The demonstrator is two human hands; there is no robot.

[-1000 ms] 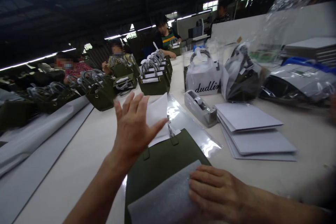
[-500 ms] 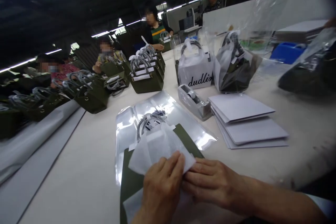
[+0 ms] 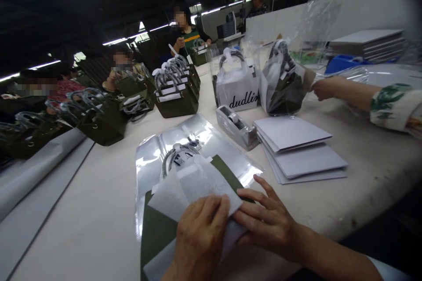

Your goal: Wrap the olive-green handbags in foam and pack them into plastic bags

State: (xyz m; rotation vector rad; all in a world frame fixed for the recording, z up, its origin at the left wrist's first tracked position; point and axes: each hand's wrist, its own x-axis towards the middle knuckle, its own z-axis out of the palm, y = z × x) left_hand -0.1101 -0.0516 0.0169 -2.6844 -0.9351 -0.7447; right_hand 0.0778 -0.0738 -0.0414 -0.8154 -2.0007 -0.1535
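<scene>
An olive-green handbag (image 3: 158, 224) lies flat on the table in front of me, its wrapped handles (image 3: 171, 160) pointing away. White tissue paper (image 3: 198, 184) covers the bag's middle, with one corner folded towards the right. My left hand (image 3: 201, 232) rests on the bag, its curled fingers pinching the tissue paper. Beside it my right hand (image 3: 270, 224) has its fingers spread, the tips touching the tissue paper and the bag's right edge. Beneath the bag's handle end is a shiny clear plastic bag (image 3: 148, 149).
A tape dispenser (image 3: 237, 127) and folded white cards (image 3: 300, 153) lie to the right. Wrapped handbags (image 3: 237, 79) stand behind them. A co-worker's hand (image 3: 326, 88) reaches in from the right. Rows of green handbags (image 3: 178, 101) and seated people are further back.
My right hand's fingers have spread from a closer grouping, while my left keeps its pinch. A co-worker's arm has come in at the right beside the wrapped bag. The view has shifted slightly.
</scene>
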